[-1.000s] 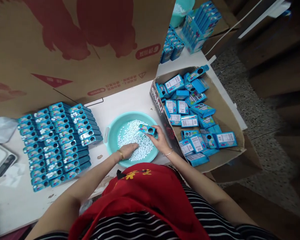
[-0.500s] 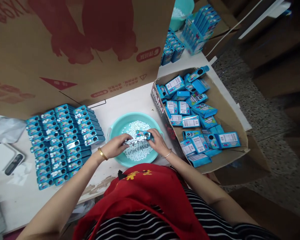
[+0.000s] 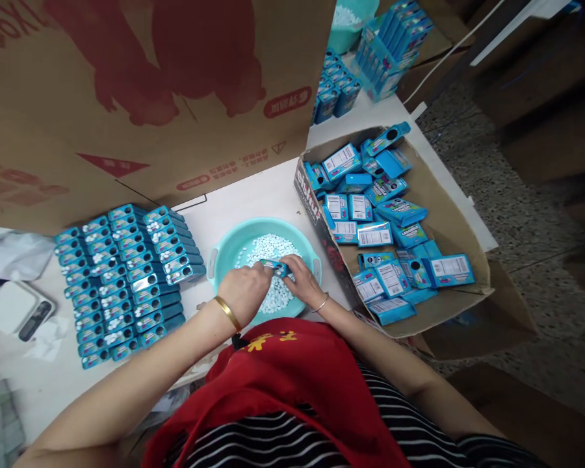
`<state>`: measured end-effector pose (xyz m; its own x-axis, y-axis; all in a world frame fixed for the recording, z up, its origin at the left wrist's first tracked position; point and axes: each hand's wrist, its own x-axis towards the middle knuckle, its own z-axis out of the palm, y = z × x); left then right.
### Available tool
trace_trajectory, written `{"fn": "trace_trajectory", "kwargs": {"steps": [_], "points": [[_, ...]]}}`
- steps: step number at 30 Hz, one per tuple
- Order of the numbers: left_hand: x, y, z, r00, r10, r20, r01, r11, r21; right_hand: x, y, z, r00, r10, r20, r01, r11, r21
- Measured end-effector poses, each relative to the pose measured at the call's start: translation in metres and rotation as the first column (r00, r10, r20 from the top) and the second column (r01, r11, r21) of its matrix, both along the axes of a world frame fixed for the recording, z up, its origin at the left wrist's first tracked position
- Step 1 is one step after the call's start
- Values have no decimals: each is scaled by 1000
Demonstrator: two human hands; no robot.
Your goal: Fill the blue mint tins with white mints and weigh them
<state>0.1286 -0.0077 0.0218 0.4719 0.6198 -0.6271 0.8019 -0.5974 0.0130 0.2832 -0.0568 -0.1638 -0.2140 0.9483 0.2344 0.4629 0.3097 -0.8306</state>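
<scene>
Blue box (image 3: 272, 264) faces upward, long top crosswise, right hand (image 3: 303, 281) pinching it, left hand (image 3: 246, 290) curled, hold unclear.

A narrow, blue printed box (image 3: 272, 265) was held above a round, turquoise plastic basin (image 3: 230, 247); it was partly hidden. Small, round white pellets (image 3: 278, 298) lay loose inside the basin.

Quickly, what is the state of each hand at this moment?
Left hand: curled at one end of a small blue box; whether it grips anything cannot be told.
Right hand: closed, holding the box by its other end.
</scene>
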Motion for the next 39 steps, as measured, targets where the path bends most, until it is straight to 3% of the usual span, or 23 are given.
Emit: {"fn": "trace_trajectory", "kwargs": {"steps": [2,5,8,11,14,17,20,23,27,30,32,34,37,39], "points": [[-15,7,-19,993,107,47,-109,993,48,4,-1,-1,998,-55,-15,55,998,-24],[-38,19,-69,940,317,123,-326,944,58,10,0,1,988,-150,-43,148,987,-56],[-48,20,-128,937,316,146,-312,949,-50,14,3,7,978,-196,-77,192,979,-65],[-46,5,-171,934,270,235,-233,957,-175,14,7,14,976,-198,-87,192,979,-72],[-45,-19,-192,902,257,347,-152,941,-302,13,10,15,974,-209,-90,202,976,-86],[-49,-36,-198,848,296,441,-100,904,-415,13,12,12,968,-232,-92,224,970,-94],[-55,-40,-197,786,358,505,-59,855,-515,16,11,8,965,-244,-95,232,965,-119],[-64,-34,-184,722,420,550,-40,819,-572,19,10,5,968,-231,-97,217,966,-141],[-78,-20,-145,644,471,603,-63,818,-572,19,9,2,978,-193,-84,183,976,-122],[-84,-5,-111,617,450,645,-95,857,-507,17,8,-1,990,-124,-65,118,989,-90],[-81,5,-91,657,387,647,-131,904,-407,15,7,-3,996,-75,-50,71,995,-73],[-73,13,-74,751,299,589,-147,945,-292,11,6,-4,999,-38,-36,36,998,-50],[-51,16,-54,900,168,402,-109,980,-166,5,4,-5,1000,0,-28,-1,1000,-8],[-34,12,-43,956,105,275,-82,992,-93,1,3,-5,999,14,-31,-14,1000,-3]]}}
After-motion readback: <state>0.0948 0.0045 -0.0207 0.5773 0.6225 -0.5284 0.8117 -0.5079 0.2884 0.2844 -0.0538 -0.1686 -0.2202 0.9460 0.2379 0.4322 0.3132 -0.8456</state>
